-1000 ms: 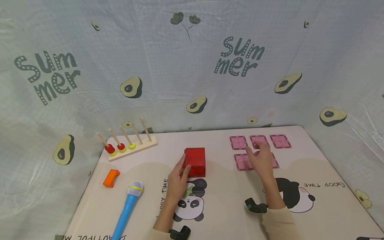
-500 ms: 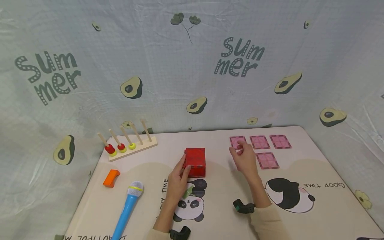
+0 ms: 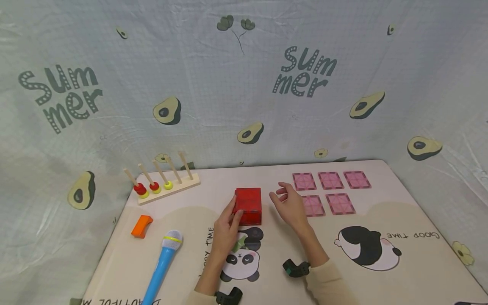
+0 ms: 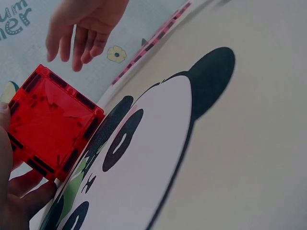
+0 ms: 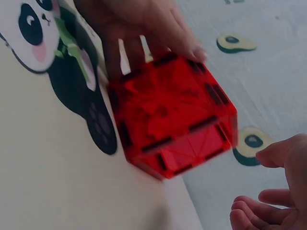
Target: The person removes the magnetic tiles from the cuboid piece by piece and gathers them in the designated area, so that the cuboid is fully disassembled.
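A red translucent cube (image 3: 249, 201) of magnetic tiles rests on the table above the printed panda. My left hand (image 3: 225, 232) grips its left side, with the thumb along the near edge. Dark magnets line the cube's edges in the left wrist view, where the left fingers (image 4: 29, 191) show at its lower left. My right hand (image 3: 291, 207) hovers just right of the cube, fingers loosely bent and nothing in them. Behind it lie several pink square magnetic tiles (image 3: 340, 203) in two rows. The right wrist view shows the right hand (image 5: 276, 191) apart from the cube.
At the back left stands a wooden peg rack (image 3: 179, 186) with red and yellow beads. An orange arch block (image 3: 141, 226) and a blue toy microphone (image 3: 162, 262) lie left of my left arm. A printed sheet (image 3: 213, 84) hangs behind the table.
My right hand has moved left from over the pink tiles to beside the red cube, uncovering the tiles. The left hand and the cube have stayed in place.
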Available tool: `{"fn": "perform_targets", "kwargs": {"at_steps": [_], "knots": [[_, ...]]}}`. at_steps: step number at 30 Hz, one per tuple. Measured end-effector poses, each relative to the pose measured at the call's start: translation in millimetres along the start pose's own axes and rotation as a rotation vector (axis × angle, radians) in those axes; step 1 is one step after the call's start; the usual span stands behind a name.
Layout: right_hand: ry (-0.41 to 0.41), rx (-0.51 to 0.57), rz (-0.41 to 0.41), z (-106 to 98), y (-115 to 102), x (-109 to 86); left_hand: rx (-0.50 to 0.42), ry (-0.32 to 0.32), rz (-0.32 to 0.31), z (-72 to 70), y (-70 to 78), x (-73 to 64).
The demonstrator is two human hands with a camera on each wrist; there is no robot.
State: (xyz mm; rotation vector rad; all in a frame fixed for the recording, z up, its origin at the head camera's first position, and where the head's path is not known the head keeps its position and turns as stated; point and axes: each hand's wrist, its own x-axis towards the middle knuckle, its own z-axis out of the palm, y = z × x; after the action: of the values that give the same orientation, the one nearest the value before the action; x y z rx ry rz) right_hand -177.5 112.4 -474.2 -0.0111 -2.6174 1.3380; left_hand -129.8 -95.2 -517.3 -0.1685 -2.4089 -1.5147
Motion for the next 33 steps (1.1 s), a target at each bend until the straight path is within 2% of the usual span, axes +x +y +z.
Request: {"fn": "perform_targets", "kwargs": {"at_steps": [7,12,20,27,33], "knots": [[-0.057,0.017,-0.055,14.6,-11.1,-10.2,-0.013,-0.006,-0.001,0.1,0.7,0.7],[-0.084,0.039,-0.070,18.1,-15.0,-12.9,-0.015,-0.021,-0.023,-0.2,0.6,1.1],[-0.145,0.064,-0.095,21.1,-17.7,-16.1,-0.006,-0.018,-0.012,-0.5,0.0,1.0],[-0.150,0.097,-0.132,22.4,-18.0,-17.9,-0.002,-0.017,-0.008,-0.1,0.0,0.9],[-0.157,0.119,-0.131,23.3,-17.1,-17.4,-0.007,-0.019,-0.008,0.6,-0.4,1.4]]}}
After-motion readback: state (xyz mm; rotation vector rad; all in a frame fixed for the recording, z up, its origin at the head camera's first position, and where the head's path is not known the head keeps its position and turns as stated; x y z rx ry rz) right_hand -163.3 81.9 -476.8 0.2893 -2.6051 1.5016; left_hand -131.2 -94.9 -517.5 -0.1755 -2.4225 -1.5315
